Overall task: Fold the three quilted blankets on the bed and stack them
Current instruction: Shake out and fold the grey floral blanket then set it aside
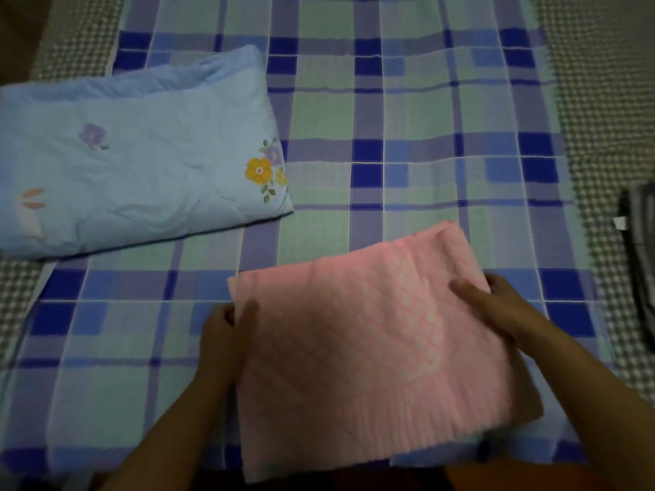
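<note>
A folded pink quilted blanket lies near the bed's front edge, slightly right of centre. My left hand grips its left edge, thumb on top and fingers underneath. My right hand grips its right edge near the far corner, thumb lying across the top. A folded light blue blanket with flower prints rests at the left of the bed, apart from the pink one. A blue and green plaid blanket lies spread flat under both.
A checkered bed cover shows along the right and left sides beyond the plaid blanket. A dark striped cloth item lies at the right edge of the view. The bed's front edge runs along the bottom.
</note>
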